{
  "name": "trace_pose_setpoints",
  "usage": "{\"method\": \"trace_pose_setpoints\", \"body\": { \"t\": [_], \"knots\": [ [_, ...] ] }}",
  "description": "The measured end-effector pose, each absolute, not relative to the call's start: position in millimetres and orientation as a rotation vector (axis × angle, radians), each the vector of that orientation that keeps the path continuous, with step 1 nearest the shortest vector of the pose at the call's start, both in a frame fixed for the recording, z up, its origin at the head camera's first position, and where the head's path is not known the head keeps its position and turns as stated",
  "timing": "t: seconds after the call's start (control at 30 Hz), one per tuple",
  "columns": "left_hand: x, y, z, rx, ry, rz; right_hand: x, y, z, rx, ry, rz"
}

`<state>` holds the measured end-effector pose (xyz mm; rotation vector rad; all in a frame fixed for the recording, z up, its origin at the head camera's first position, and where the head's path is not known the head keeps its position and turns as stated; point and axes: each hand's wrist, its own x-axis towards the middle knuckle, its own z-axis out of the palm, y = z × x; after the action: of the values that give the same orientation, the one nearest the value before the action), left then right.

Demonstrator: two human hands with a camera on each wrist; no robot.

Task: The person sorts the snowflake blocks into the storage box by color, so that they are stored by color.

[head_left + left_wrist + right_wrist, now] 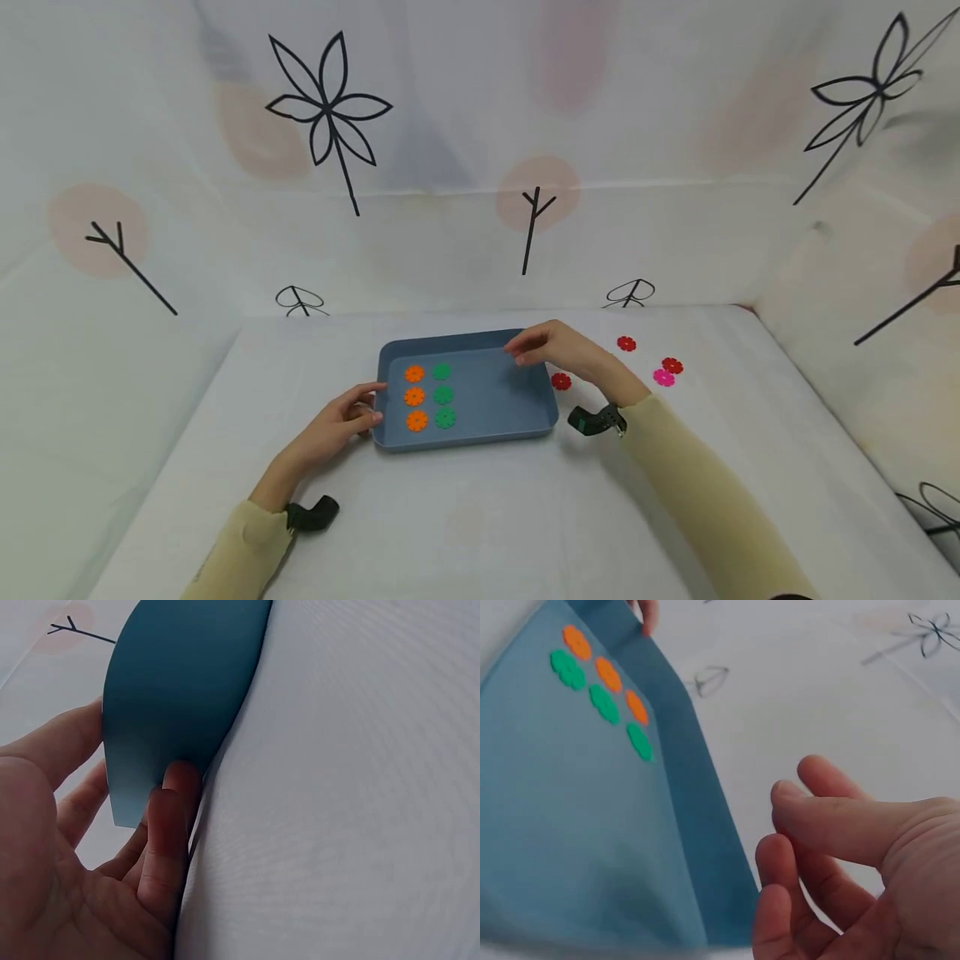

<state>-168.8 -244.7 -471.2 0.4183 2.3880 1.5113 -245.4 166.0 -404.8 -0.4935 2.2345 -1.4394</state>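
A blue-grey tray [487,421] lies on a white-covered table. Inside, on its left half, are a column of three orange flower-shaped discs [414,397] and a column of three green ones [443,395]. My left hand [333,427] grips the tray's left edge; in the left wrist view its fingers [166,844] curl against the outer wall. Over the tray's far right part hovers my right hand [551,346], fingers loosely bent. Nothing shows between thumb and fingers [832,825] in the right wrist view. Beside the right rim is a red flower disc [561,381].
Farther right on the table lie another red disc [626,342] and a third red disc [672,365], which touches or overlaps a pink disc [663,377]. White cloth walls [450,242] with line drawings stand behind and at both sides.
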Motion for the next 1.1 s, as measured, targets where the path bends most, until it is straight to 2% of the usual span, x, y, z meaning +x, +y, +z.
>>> {"method": "trace_pose_setpoints", "body": {
  "t": [0.33, 0.63, 0.87, 1.1],
  "knots": [
    [-167.6, -244.8, -470.0, 0.408, 2.388, 1.505, -239.5, 258.9, -423.4, -0.22, 2.439, -1.489],
    [-169.1, -244.4, -473.2, 0.401, 2.412, 1.477, -221.0, 337.8, -439.2, -0.011, 2.636, -1.408],
    [-167.7, -244.7, -471.7, 0.387, 2.411, 1.483, -208.3, 374.5, -454.4, 0.153, 2.766, -1.309],
    [-167.2, -243.2, -471.7, 0.383, 2.419, 1.477, -208.8, 387.2, -471.0, 0.171, 2.756, -1.283]
  ]
}}
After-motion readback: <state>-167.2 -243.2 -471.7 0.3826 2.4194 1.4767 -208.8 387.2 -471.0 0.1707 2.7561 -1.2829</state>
